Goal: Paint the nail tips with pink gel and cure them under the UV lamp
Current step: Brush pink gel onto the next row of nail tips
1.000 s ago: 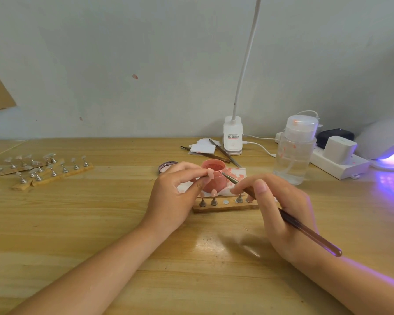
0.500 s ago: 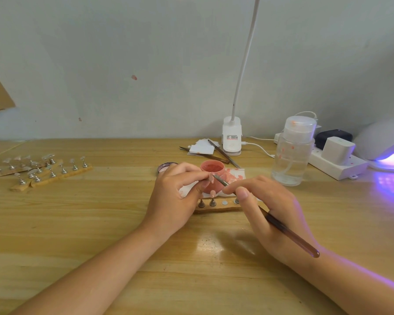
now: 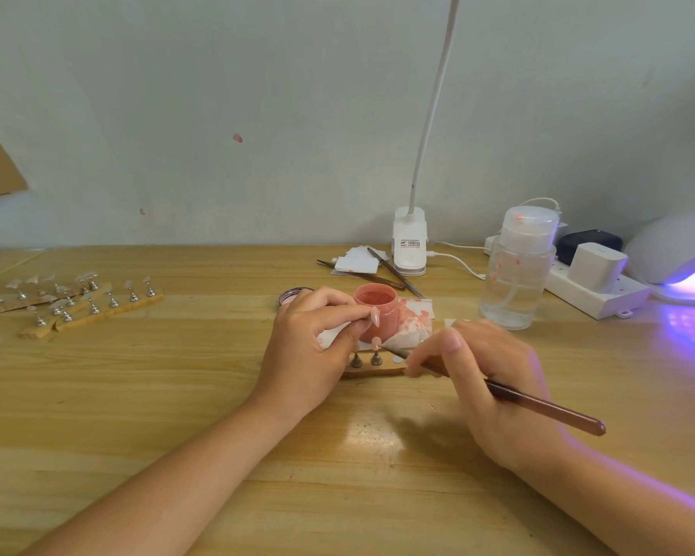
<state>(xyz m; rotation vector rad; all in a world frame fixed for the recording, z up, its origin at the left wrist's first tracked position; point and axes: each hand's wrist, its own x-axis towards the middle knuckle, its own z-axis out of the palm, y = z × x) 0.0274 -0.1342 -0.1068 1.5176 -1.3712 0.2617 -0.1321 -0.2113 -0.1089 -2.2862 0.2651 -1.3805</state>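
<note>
Now, left hand [image 3: 309, 343]: fingers pinched on a pink nail tip [image 3: 375, 316], held beside the gel jar [image 3: 376, 311].
Right hand [image 3: 494, 379]: fingers clamped on the brush [image 3: 538, 403], bristles touching a second tip [image 3: 376, 343] on the wooden stand [image 3: 374, 369].
Handling: tips likely light, thin, slick when wet; best held by edges or stand peg.
UV lamp [image 3: 683, 262]: lit, far right on worktop [image 3: 177, 395].
Writing: clip lamp base [image 3: 409, 244] carries a label, unreadable.

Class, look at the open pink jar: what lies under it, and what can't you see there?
The jar sits on stained white paper. The left hand covers the paper's left part.
</note>
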